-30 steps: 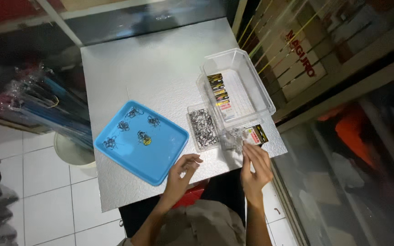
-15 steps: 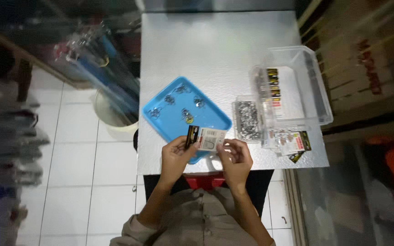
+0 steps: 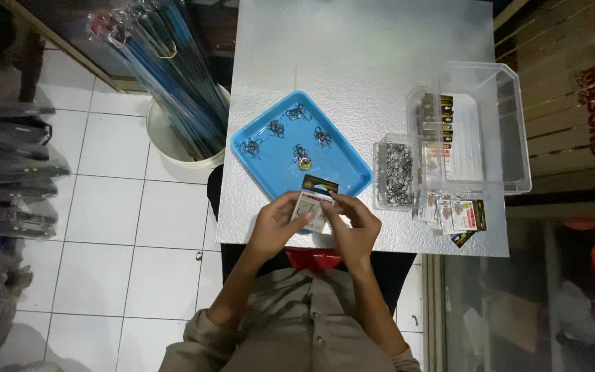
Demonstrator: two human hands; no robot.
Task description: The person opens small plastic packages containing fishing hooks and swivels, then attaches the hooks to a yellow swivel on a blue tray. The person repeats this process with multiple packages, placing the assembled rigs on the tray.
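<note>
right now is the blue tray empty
No, the blue tray holds several small clusters of dark hooks spread over its floor.

Vantage: a single head-worn camera looks almost straight down from above the person's own shoulders.
Facing: the lens points away from the body across the counter [image 3: 352,55], whose far edge lies at the top of the frame.
Distance: high enough to take in the whole counter, the tiled floor [image 3: 125,227] to the left and wooden slats [image 3: 573,103] to the right.
Overlap: there is no second view, so nothing is shared.
</note>
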